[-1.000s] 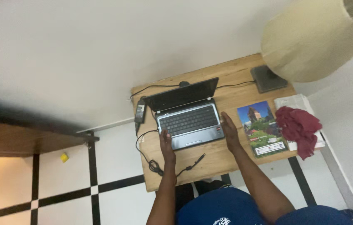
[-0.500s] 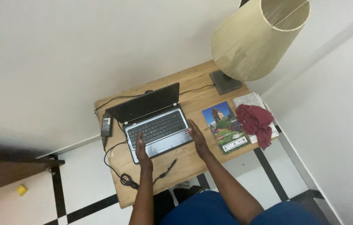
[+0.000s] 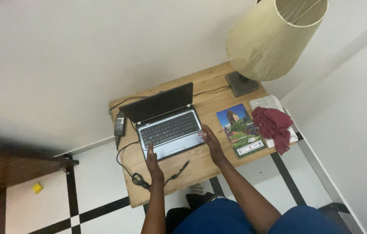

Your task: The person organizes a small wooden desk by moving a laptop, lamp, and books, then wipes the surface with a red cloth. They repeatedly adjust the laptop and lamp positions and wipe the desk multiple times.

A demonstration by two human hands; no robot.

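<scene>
An open laptop [image 3: 168, 123] is sitting toward the far left of the small wooden tabletop [image 3: 201, 167], its dark screen tilting back toward the wall. The left hand [image 3: 152, 161] is resting flat, fingers loosely together, at the near left corner of the grey base, and the right hand [image 3: 209, 139] is lying open along its right edge, holding nothing. The machine is looking rigid and moderately heavy, with a smooth casing that could be slipping under a light touch; the hinge and thin screen are appearing the fragile parts, so gripping the base at both side edges seems safest. A black cable [image 3: 140, 177] is trailing off the near left, which may be tugging. A magazine [image 3: 240, 130] is lying just right.
</scene>
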